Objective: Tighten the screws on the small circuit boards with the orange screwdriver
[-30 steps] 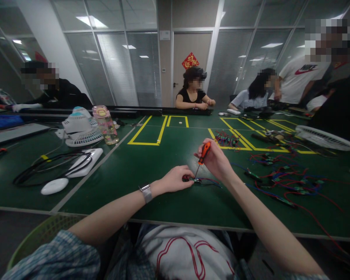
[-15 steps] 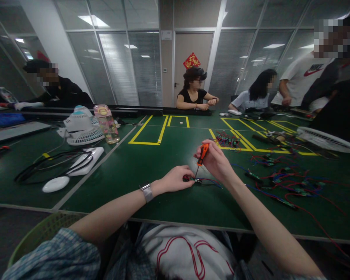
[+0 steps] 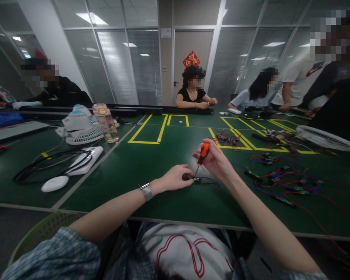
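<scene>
My right hand (image 3: 214,157) is closed around the orange and black handle of a screwdriver (image 3: 203,154). The shaft slants down, and its tip meets a small green circuit board with wires (image 3: 197,179) on the table. My left hand (image 3: 179,177) grips the board's left end, its fingers curled over it and a bundle of dark red wire. Red and blue wires trail from the board's right end. Exactly where the tip sits on the board is too small to make out.
Several wired circuit boards (image 3: 300,189) lie loose on the right of the green table (image 3: 116,200). More boards (image 3: 227,138) are bunched beyond my right hand. At left are a white mouse (image 3: 55,184), black cables, a bottle (image 3: 107,126) and a fan (image 3: 83,128). Several people sit or stand around the table.
The screwdriver handle has turned slightly in my right hand, its tip staying at the board. My left hand keeps its place. Across the table, a person's hands have moved apart a little.
</scene>
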The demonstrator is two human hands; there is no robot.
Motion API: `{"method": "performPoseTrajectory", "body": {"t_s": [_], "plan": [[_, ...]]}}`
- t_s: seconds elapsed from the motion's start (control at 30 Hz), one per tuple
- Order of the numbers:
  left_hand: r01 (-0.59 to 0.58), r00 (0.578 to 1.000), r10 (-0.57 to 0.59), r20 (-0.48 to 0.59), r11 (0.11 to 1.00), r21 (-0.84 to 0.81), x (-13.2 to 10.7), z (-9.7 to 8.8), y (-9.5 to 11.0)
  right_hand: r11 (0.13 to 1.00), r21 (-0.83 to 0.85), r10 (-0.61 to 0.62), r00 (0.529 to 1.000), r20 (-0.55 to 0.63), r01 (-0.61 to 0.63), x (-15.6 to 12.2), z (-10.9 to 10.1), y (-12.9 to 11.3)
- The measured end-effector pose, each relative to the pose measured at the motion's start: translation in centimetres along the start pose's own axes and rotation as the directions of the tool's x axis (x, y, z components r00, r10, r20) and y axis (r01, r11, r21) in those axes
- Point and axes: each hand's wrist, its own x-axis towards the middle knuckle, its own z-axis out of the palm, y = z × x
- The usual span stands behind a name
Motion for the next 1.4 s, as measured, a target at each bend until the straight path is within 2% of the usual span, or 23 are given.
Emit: {"method": "performPoseTrajectory", "body": {"t_s": [0.23, 0.43, 0.7, 0.9, 1.1, 1.27, 1.4], "plan": [[0.002, 1.000, -0.002, -0.003, 1.000, -0.004, -0.02, 0.06, -0.03, 0.999, 0.020, 0.041, 0.999, 0.017, -0.041, -0.20, 0.62, -0.47], [0.001, 1.000, -0.001, 0.006, 1.000, -0.012, 0.02, -0.03, 0.03, 1.000, 0.019, 0.014, 1.000, -0.027, -0.013, -0.23, 0.45, -0.49], [0.007, 1.000, -0.007, 0.011, 1.000, -0.003, 0.00, -0.02, 0.01, 0.999, -0.034, 0.003, 1.000, -0.003, -0.003, 0.02, 0.42, -0.41], [0.002, 1.000, -0.002, 0.003, 1.000, -0.006, 0.00, 0.04, -0.12, 1.000, 0.004, 0.018, 1.000, 0.006, -0.018, -0.09, 0.61, -0.59], [-0.007, 1.000, 0.006, 0.003, 1.000, 0.005, 0.00, -0.09, 0.00, 1.000, 0.005, -0.021, 0.997, -0.073, 0.022, -0.07, 0.48, -0.44], [-0.004, 1.000, 0.004, 0.005, 1.000, 0.012, -0.02, -0.20, 0.23, 0.999, -0.029, -0.014, 1.000, -0.016, 0.013, 0.06, 0.28, -0.41], [-0.003, 1.000, 0.002, 0.001, 1.000, 0.016, -0.03, -0.18, 0.25, 1.000, -0.020, -0.006, 1.000, -0.015, 0.005, 0.10, 0.39, -0.53]]}}
